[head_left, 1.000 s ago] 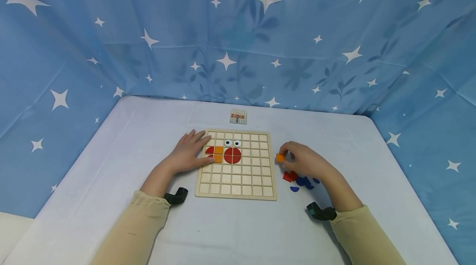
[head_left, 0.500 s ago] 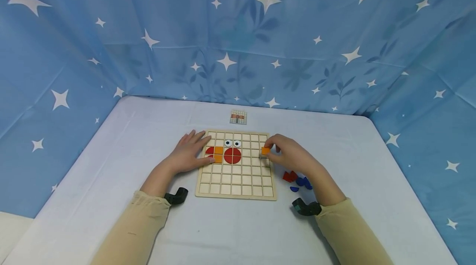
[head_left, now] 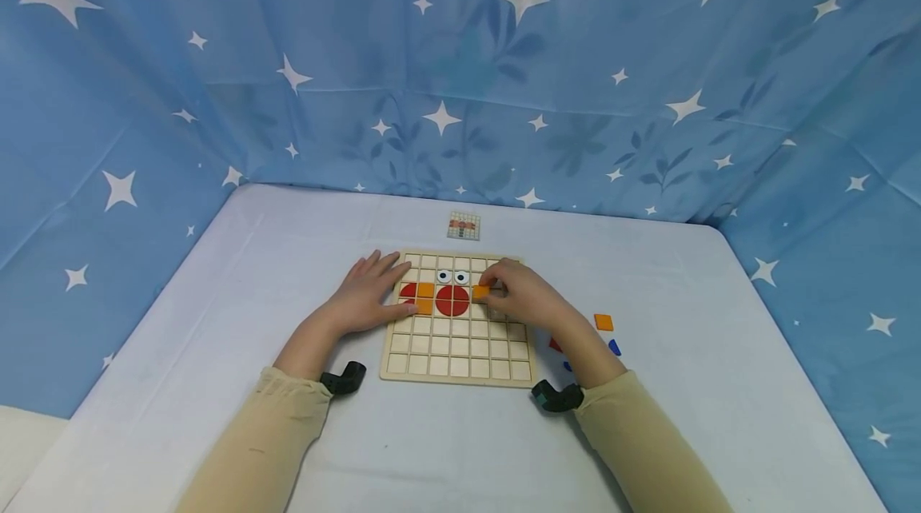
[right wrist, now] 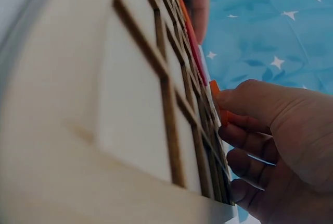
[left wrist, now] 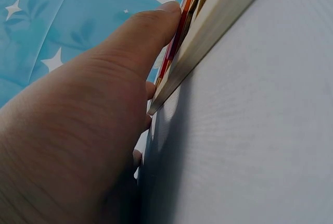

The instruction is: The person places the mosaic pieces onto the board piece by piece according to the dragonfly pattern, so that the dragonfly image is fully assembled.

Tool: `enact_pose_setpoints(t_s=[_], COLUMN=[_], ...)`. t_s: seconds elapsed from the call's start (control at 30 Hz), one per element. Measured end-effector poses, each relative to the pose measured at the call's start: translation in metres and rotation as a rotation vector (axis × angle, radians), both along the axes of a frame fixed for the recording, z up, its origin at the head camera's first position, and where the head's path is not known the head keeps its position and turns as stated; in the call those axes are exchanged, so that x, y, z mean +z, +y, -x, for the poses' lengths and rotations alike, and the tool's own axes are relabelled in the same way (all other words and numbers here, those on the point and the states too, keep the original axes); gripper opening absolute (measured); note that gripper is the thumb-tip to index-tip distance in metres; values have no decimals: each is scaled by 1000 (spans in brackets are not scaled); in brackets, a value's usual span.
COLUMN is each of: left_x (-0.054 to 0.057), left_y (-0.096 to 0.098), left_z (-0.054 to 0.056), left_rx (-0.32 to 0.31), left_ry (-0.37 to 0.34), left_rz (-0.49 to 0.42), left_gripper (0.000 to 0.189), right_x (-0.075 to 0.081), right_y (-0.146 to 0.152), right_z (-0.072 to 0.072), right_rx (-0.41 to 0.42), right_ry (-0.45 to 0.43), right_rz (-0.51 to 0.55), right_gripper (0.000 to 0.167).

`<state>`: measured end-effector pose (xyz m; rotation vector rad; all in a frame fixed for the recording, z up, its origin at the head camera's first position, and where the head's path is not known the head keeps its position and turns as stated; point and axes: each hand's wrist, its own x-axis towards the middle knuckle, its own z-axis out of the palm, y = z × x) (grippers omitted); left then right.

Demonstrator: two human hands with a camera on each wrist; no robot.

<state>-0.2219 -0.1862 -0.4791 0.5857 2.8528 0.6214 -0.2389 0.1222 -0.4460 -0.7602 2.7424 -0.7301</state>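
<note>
A thin, flat orange square tile (head_left: pixel 480 293) is pinched between thumb and fingers of the right hand (head_left: pixel 524 295), over the pale wooden gridded board (head_left: pixel 439 366) and just right of the red segmented disc (head_left: pixel 446 295). Whether the board is touched by it can't really be told. Nothing is gripped by the left hand (head_left: pixel 363 295); it's laid loosely with fingers spread on the board's left edge, which should stop any sliding.

Going by looks, the tile is light and stiff, maybe a bit slick on its faces. Not exactly fragile, but it could get flicked away if squeezed off-centre. Best held by two opposite edges, fingertips only, underside left free. The loose orange square (head_left: pixel 604 322) on the white-covered table (head_left: pixel 460 449) lies flat, so one edge would probably have to be tipped up first.
</note>
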Motion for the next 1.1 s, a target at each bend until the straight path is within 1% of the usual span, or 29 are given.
enact_pose_setpoints(t_s=[0.2, 0.57, 1.1], left_x=[1, 4, 0], left_y=[1, 1, 0], left_z=[0, 0, 2], left_rx=[1, 6, 4], left_ry=[-5, -8, 1], left_rz=[2, -4, 3], left_gripper=[86, 86, 86], right_x=[-7, -10, -12], right_y=[-2, -3, -5], right_z=[0, -1, -1], right_rx=[-20, -44, -97], right_ry=[2, 6, -18], right_rz=[-24, -16, -13], right_gripper=[23, 23, 24])
